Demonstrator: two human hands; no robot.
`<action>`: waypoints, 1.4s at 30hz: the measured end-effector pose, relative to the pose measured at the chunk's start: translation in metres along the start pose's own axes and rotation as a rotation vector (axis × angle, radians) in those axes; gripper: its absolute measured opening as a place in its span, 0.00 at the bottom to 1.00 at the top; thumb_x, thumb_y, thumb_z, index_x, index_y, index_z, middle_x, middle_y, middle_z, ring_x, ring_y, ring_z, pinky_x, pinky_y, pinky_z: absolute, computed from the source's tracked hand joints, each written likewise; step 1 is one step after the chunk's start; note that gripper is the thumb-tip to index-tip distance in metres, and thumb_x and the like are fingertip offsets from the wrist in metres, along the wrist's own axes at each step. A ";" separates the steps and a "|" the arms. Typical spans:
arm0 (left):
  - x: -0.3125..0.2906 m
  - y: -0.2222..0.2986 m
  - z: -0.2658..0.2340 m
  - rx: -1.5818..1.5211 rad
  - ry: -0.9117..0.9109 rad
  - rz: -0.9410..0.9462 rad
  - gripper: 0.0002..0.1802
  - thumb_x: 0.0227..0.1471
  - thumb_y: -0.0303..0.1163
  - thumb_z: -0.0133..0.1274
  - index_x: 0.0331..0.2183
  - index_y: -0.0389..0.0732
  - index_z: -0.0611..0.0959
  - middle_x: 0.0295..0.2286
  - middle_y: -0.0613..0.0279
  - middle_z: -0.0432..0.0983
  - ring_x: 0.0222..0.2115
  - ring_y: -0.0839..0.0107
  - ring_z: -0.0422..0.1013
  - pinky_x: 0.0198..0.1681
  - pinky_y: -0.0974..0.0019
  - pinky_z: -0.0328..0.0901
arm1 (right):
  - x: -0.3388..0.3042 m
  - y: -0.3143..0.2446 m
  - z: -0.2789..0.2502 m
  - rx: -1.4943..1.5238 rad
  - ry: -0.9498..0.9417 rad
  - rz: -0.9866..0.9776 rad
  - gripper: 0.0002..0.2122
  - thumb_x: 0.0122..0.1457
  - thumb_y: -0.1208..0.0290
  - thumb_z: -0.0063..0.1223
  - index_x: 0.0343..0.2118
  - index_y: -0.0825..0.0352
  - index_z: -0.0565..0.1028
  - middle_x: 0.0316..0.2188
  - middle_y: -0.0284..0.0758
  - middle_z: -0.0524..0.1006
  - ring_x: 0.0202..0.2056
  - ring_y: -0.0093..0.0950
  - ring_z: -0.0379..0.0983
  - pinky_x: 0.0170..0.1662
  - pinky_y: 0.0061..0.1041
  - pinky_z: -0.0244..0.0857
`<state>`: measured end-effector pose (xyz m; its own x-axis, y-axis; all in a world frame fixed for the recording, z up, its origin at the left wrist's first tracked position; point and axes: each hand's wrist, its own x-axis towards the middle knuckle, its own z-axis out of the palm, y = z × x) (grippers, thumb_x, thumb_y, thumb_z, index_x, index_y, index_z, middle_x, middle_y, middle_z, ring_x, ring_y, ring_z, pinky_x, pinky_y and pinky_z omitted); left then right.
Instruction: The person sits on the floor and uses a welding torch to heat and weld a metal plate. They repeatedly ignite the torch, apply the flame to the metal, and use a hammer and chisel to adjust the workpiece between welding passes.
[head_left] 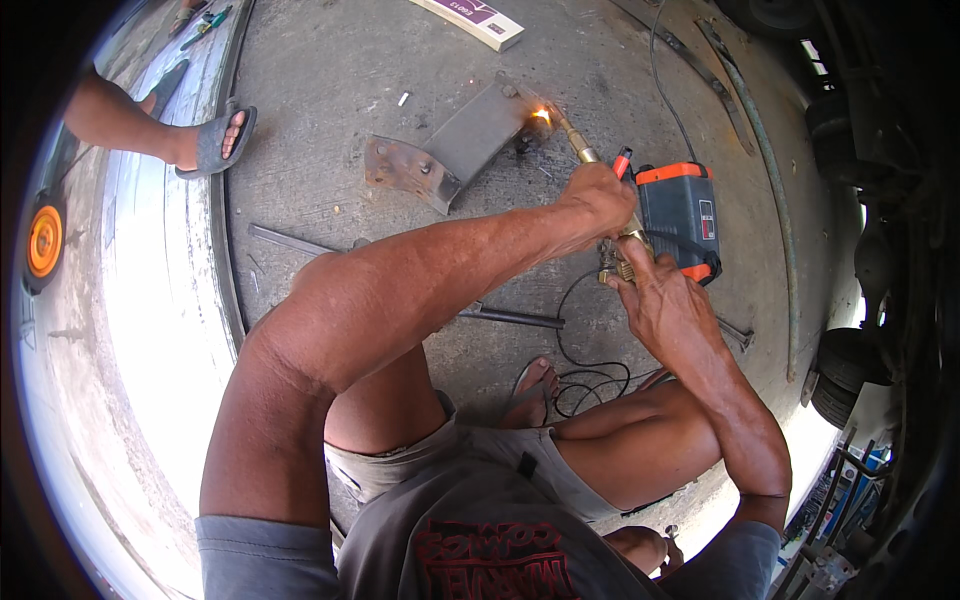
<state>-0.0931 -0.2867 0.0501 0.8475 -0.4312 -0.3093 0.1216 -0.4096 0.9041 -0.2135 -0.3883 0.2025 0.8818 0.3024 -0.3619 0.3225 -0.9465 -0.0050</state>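
Observation:
My left hand (602, 198) is wrapped around the body of a brass gas torch (578, 143). Behind it, my right hand (665, 300) grips the torch's rear end, with fingers on the brass valve fittings (622, 270). A bright orange flame (541, 114) glows at the torch tip, against the far right end of a grey steel bracket (475, 130). The bracket lies on the concrete, and its near left end is a bent, rust-marked flange with holes. Next to my left hand shows a small red-tipped piece (622, 160); whether I hold it is unclear.
An orange and grey power unit (680, 215) stands just right of my hands, its black cable (568, 340) looping near my foot. A white and purple box (475, 22) lies at the far side. Long metal bars (775, 190) lie rightward. Another person's sandaled foot (215, 145) is at left.

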 end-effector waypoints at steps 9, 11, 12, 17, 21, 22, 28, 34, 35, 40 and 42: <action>-0.005 -0.002 0.001 -0.204 0.020 0.055 0.20 0.63 0.38 0.55 0.41 0.25 0.82 0.31 0.46 0.82 0.31 0.59 0.81 0.32 0.56 0.75 | -0.001 -0.001 -0.003 0.009 -0.028 0.041 0.22 0.70 0.66 0.55 0.63 0.56 0.62 0.32 0.55 0.76 0.32 0.57 0.81 0.34 0.53 0.74; -0.007 0.000 -0.001 -0.268 0.019 0.040 0.23 0.66 0.39 0.52 0.41 0.21 0.80 0.30 0.43 0.81 0.29 0.58 0.80 0.30 0.54 0.75 | 0.000 -0.004 -0.005 0.041 -0.057 0.079 0.20 0.70 0.64 0.55 0.61 0.56 0.64 0.34 0.57 0.77 0.35 0.60 0.80 0.36 0.56 0.72; -0.008 0.000 -0.002 -0.266 0.021 0.039 0.23 0.66 0.39 0.52 0.41 0.21 0.80 0.30 0.43 0.81 0.29 0.58 0.80 0.30 0.54 0.74 | 0.000 -0.004 -0.005 0.041 -0.055 0.077 0.20 0.70 0.64 0.56 0.61 0.56 0.64 0.34 0.57 0.77 0.35 0.60 0.80 0.36 0.56 0.72; -0.012 0.017 -0.006 -0.209 0.025 -0.118 0.14 0.56 0.36 0.62 0.40 0.36 0.87 0.33 0.55 0.85 0.37 0.62 0.82 0.39 0.60 0.76 | -0.002 0.003 0.001 0.013 -0.003 0.010 0.24 0.69 0.67 0.55 0.64 0.57 0.60 0.30 0.54 0.76 0.30 0.56 0.81 0.32 0.51 0.75; -0.001 0.002 0.001 0.005 0.034 -0.017 0.12 0.52 0.34 0.65 0.39 0.43 0.90 0.35 0.62 0.87 0.41 0.64 0.83 0.43 0.62 0.77 | 0.000 0.002 0.001 0.031 -0.005 0.019 0.22 0.69 0.66 0.55 0.63 0.57 0.62 0.31 0.55 0.77 0.31 0.56 0.81 0.33 0.52 0.74; 0.002 -0.003 0.004 0.064 0.036 0.030 0.12 0.53 0.34 0.65 0.39 0.43 0.90 0.35 0.62 0.87 0.41 0.64 0.83 0.43 0.62 0.77 | 0.001 -0.001 -0.001 0.039 -0.023 0.043 0.21 0.70 0.65 0.56 0.62 0.57 0.63 0.32 0.55 0.77 0.32 0.57 0.81 0.35 0.53 0.73; -0.002 -0.004 0.003 0.072 0.023 0.122 0.15 0.56 0.36 0.62 0.40 0.35 0.87 0.33 0.55 0.85 0.36 0.62 0.82 0.38 0.60 0.76 | 0.000 0.000 -0.001 0.053 -0.039 0.072 0.20 0.69 0.65 0.56 0.61 0.57 0.65 0.33 0.56 0.78 0.34 0.57 0.80 0.36 0.54 0.72; -0.008 0.001 0.000 -0.287 0.020 0.029 0.22 0.66 0.38 0.52 0.40 0.22 0.79 0.29 0.44 0.80 0.27 0.59 0.80 0.29 0.55 0.75 | -0.002 0.006 0.003 0.022 0.009 -0.014 0.23 0.69 0.68 0.55 0.64 0.56 0.61 0.30 0.55 0.76 0.30 0.55 0.81 0.31 0.51 0.75; -0.007 0.000 0.000 -0.283 0.024 0.038 0.22 0.66 0.39 0.52 0.40 0.22 0.79 0.29 0.44 0.80 0.27 0.59 0.80 0.29 0.55 0.75 | -0.001 0.004 0.002 0.025 0.010 -0.015 0.23 0.69 0.68 0.55 0.64 0.56 0.60 0.30 0.55 0.76 0.30 0.55 0.81 0.31 0.51 0.75; -0.011 0.008 -0.004 -0.082 0.048 -0.011 0.14 0.57 0.37 0.63 0.38 0.35 0.87 0.32 0.55 0.86 0.39 0.63 0.83 0.42 0.63 0.77 | -0.001 0.004 0.001 0.014 -0.002 0.000 0.25 0.69 0.68 0.55 0.66 0.55 0.60 0.30 0.55 0.76 0.30 0.55 0.81 0.32 0.50 0.75; -0.035 0.042 -0.022 -0.429 0.027 -0.267 0.16 0.61 0.39 0.58 0.36 0.33 0.86 0.29 0.54 0.85 0.37 0.63 0.83 0.42 0.64 0.77 | -0.003 0.006 0.003 0.014 0.001 0.005 0.25 0.69 0.68 0.55 0.66 0.55 0.60 0.30 0.55 0.76 0.30 0.55 0.81 0.32 0.50 0.75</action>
<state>-0.1066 -0.2711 0.1058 0.7703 -0.3333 -0.5436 0.5322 -0.1334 0.8361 -0.2153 -0.3948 0.2008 0.8835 0.2981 -0.3613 0.3135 -0.9494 -0.0168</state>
